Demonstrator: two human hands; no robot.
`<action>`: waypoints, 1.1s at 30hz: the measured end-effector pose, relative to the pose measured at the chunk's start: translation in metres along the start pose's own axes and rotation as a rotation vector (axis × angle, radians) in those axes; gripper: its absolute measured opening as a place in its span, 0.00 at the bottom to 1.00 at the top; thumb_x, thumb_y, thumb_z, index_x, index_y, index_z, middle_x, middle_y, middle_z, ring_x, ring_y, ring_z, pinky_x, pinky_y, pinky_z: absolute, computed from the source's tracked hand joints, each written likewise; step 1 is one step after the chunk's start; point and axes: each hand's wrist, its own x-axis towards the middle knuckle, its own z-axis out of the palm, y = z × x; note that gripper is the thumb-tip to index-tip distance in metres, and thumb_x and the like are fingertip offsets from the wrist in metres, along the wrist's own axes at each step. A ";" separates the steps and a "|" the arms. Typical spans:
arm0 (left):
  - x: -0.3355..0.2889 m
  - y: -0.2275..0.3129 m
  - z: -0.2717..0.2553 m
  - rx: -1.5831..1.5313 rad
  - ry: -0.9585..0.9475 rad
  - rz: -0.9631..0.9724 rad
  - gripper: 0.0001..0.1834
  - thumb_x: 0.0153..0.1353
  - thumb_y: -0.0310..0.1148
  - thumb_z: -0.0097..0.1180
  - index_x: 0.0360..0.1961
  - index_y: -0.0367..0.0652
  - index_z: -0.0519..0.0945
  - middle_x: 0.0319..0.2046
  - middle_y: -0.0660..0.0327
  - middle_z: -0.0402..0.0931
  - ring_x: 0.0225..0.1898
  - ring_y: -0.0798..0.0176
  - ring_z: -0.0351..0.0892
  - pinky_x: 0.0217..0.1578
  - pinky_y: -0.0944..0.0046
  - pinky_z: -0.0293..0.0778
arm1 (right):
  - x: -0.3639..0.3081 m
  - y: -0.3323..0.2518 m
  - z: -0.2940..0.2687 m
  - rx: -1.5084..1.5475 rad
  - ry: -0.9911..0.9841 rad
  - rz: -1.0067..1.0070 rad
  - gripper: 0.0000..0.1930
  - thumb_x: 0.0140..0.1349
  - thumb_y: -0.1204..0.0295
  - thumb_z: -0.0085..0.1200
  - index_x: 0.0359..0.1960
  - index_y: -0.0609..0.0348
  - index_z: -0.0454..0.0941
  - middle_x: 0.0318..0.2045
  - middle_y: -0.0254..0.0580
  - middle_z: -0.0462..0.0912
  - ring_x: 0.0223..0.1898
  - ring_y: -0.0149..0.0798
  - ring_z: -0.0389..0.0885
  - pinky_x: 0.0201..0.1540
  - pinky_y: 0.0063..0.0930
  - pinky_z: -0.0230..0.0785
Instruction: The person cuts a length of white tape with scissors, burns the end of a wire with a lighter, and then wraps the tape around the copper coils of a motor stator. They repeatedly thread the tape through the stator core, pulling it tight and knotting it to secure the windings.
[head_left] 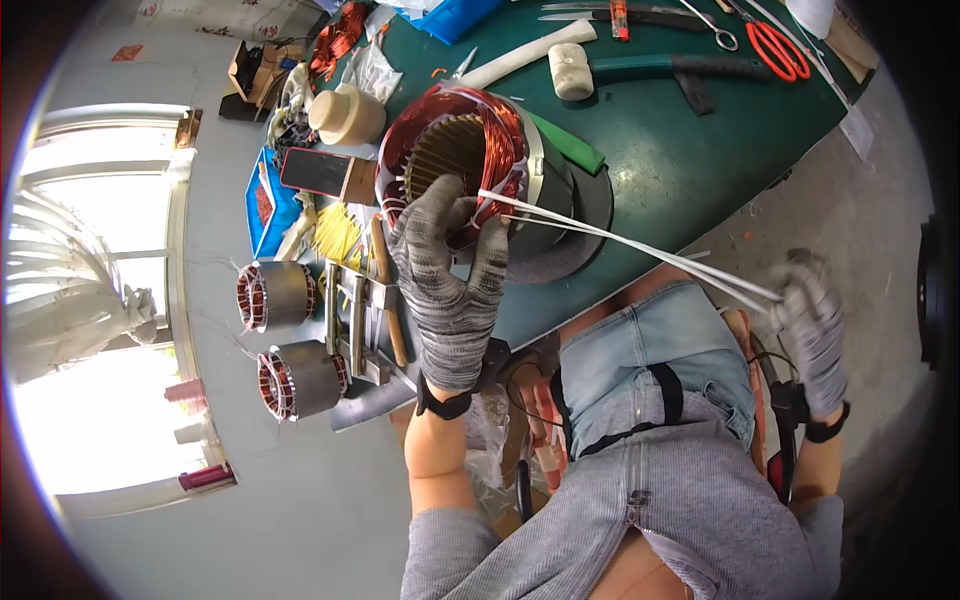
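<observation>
A large motor stator (pixel 545 175) with red copper windings (pixel 505 150) lies on the bench, its open bore facing me. My left hand (pixel 447 280), in a grey knitted glove, grips the near edge of the windings, the fingers reaching into the bore and the thumb outside. White lacing cord (pixel 640 246) runs in stretched strands from the windings beside that thumb to my right hand (pixel 812 325). This hand, also gloved, is out to the right past the bench edge, closed on the cord's end and slightly blurred.
Behind the stator lie a mallet (pixel 572 72), red-handled scissors (pixel 778 50) and a green block (pixel 568 143). To the left are a phone (pixel 313 171), yellow strips (pixel 338 236), a blue tray (pixel 262 215) and two smaller stators (pixel 285 297). The green bench (pixel 680 180) ends diagonally at right.
</observation>
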 end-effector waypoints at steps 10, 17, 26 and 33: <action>0.014 0.022 0.021 0.230 0.056 0.342 0.16 0.44 0.23 0.65 0.37 0.45 0.80 0.32 0.62 0.78 0.38 0.58 0.75 0.51 0.55 0.66 | -0.245 0.418 -0.285 0.540 0.569 0.203 0.32 0.61 0.77 0.45 0.67 0.60 0.50 0.68 0.37 0.54 0.67 0.33 0.53 0.66 0.27 0.49; 0.010 -0.009 -0.005 0.292 0.120 0.483 0.15 0.44 0.24 0.64 0.37 0.46 0.80 0.33 0.63 0.78 0.37 0.59 0.75 0.49 0.55 0.66 | -0.363 0.434 -0.329 0.394 1.327 0.794 0.25 0.66 0.64 0.33 0.66 0.50 0.56 0.64 0.40 0.61 0.65 0.36 0.57 0.64 0.31 0.50; 0.014 -0.017 0.000 0.397 0.110 0.582 0.15 0.43 0.26 0.63 0.36 0.46 0.79 0.31 0.63 0.76 0.36 0.56 0.74 0.42 0.56 0.66 | 0.109 -0.093 0.120 -0.332 0.187 -0.513 0.20 0.50 0.63 0.60 0.45 0.53 0.74 0.29 0.42 0.77 0.32 0.42 0.79 0.36 0.34 0.72; 0.009 -0.016 0.006 0.508 0.125 0.586 0.16 0.44 0.30 0.62 0.37 0.44 0.78 0.38 0.58 0.77 0.39 0.54 0.74 0.44 0.54 0.67 | 0.110 -0.110 0.115 0.453 -0.419 -0.275 0.12 0.57 0.67 0.53 0.41 0.59 0.73 0.24 0.38 0.74 0.30 0.42 0.77 0.32 0.28 0.70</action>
